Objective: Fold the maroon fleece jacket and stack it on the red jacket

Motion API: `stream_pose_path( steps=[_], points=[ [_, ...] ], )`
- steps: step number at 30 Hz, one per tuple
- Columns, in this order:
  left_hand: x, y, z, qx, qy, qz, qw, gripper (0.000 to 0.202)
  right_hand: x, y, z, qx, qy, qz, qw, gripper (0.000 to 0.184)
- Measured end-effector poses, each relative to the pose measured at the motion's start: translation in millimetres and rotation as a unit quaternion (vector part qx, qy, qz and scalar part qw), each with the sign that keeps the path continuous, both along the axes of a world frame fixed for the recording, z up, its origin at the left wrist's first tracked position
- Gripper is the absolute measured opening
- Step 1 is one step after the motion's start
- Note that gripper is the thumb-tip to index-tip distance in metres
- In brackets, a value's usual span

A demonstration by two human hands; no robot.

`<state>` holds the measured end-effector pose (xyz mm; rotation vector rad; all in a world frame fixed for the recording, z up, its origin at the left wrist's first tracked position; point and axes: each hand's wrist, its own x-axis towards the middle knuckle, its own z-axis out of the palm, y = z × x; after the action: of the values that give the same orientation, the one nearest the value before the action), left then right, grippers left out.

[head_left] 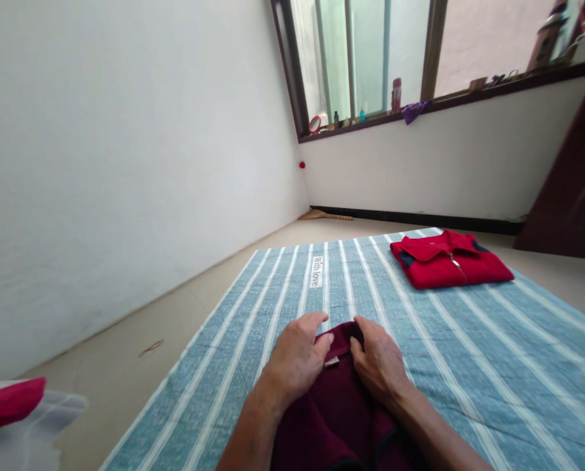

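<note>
Left hand and right hand, half-curled, grip a maroon collar; its tag looks illegible. Farther, a patch reads "With love".

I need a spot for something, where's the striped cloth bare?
The striped cloth is bare between its left edge and the left hand, and right of the right hand, below the red garment. Bottom centre is crowded with the maroon garment.

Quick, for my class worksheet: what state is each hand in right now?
Left hand: at the maroon collar, thumb and forefinger apart; grip can't be told.
Right hand: at the collar's other side, thumb over the cloth; grip can't be told.
</note>
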<state>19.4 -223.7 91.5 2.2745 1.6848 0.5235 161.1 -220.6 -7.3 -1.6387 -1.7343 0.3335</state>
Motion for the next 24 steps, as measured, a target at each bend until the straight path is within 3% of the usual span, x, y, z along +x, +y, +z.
stream_pose_path(
  steps=[7, 12, 16, 24],
  points=[
    [13.0, 30.6, -23.3, -0.064, 0.103, -0.075, 0.990, 0.015, -0.3, 2.6, -2.8, 0.005, 0.024, -0.010, 1.000, 0.032],
    [9.3, 35.5, -36.5, -0.036, 0.045, -0.067, 0.996, 0.024, -0.9, 2.3, -1.7, 0.006, 0.036, -0.024, 0.999, 0.035],
    [6.4, 41.2, -42.5, -0.044, 0.006, -0.065, 0.997, 0.019, -0.9, 1.7, -0.6, 0.007, 0.052, -0.030, 0.998, 0.035],
    [9.8, 41.2, -39.9, -0.043, -0.042, -0.091, 0.994, 0.020, 0.6, 0.5, 1.7, 0.012, 0.065, -0.040, 0.997, 0.032]
  ],
)
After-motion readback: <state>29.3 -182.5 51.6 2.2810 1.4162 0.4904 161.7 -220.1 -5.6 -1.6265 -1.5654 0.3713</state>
